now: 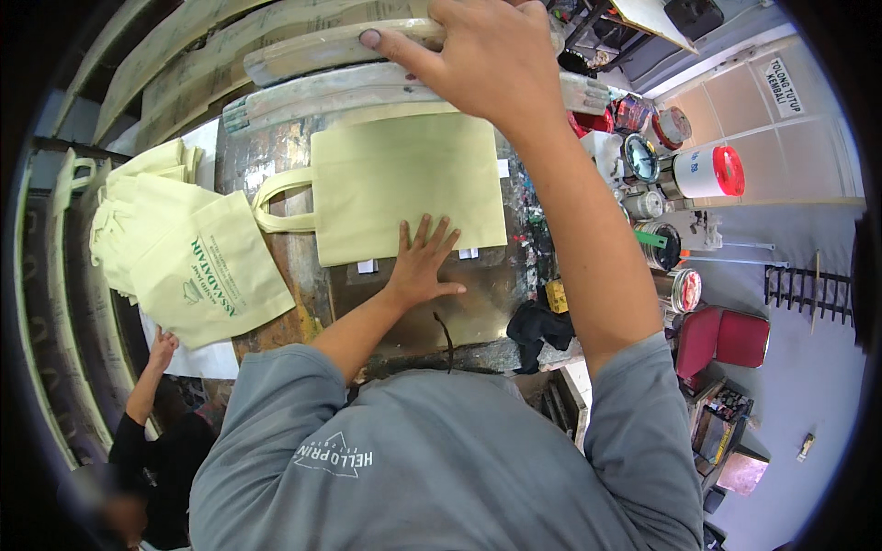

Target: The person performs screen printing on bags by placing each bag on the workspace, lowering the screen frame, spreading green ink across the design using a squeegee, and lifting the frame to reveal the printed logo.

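A plain pale yellow tote bag (404, 174) lies flat on the worktable, its handles (268, 207) pointing left. My left hand (424, 262) rests on the bag's near edge, fingers spread and palm down. At the far side, my right hand (487, 64) grips a long, whitish, paint-stained frame bar (312, 53), with the thumb stretched along it; the other fingers are partly hidden. Below that bar is a second stained bar (322, 96), just beyond the bag. Small white tabs (367, 266) stick out from under the bag's near edge.
A pile of printed tote bags (197, 257) lies at left, where another person's hand (163, 351) touches its near corner. Paint tubs (707, 173) and jars (640, 156) crowd the right side. A dark cloth (537, 332) lies at the table's near right edge. Racks (69, 303) stand far left.
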Tool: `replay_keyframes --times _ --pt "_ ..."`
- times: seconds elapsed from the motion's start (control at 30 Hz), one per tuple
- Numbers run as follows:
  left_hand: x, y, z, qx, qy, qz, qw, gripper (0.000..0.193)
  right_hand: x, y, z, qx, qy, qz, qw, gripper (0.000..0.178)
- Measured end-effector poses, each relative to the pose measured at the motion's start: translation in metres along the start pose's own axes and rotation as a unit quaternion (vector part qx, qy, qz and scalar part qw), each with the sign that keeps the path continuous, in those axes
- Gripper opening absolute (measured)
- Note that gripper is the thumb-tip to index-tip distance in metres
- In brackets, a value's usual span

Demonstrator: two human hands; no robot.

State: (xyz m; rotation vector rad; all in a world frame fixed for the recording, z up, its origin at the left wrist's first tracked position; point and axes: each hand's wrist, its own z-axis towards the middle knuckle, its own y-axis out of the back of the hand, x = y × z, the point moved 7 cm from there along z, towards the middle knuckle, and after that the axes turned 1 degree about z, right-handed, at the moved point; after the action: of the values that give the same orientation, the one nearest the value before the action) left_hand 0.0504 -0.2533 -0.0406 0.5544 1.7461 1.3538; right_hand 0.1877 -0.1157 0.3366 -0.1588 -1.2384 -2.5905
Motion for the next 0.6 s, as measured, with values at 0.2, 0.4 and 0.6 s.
replay_keyframes --times 0.2,0.4,0.6 --pt "0.011 0.107 -0.001 -0.163 0.113 -0.181 0.963 0.117 0.003 -0.008 -0.002 0.075 -0.009 -0.023 0.997 0.067" --pt "0.064 0.251 -0.079 -0.251 0.050 -0.835 0.487 0.132 0.014 -0.023 -0.085 0.118 0.054 -0.085 0.988 0.057" --pt "0.052 0.141 -0.131 -0.207 0.243 -0.841 0.436 0.128 -0.016 -0.107 -0.154 0.335 0.024 -0.050 0.941 0.063"
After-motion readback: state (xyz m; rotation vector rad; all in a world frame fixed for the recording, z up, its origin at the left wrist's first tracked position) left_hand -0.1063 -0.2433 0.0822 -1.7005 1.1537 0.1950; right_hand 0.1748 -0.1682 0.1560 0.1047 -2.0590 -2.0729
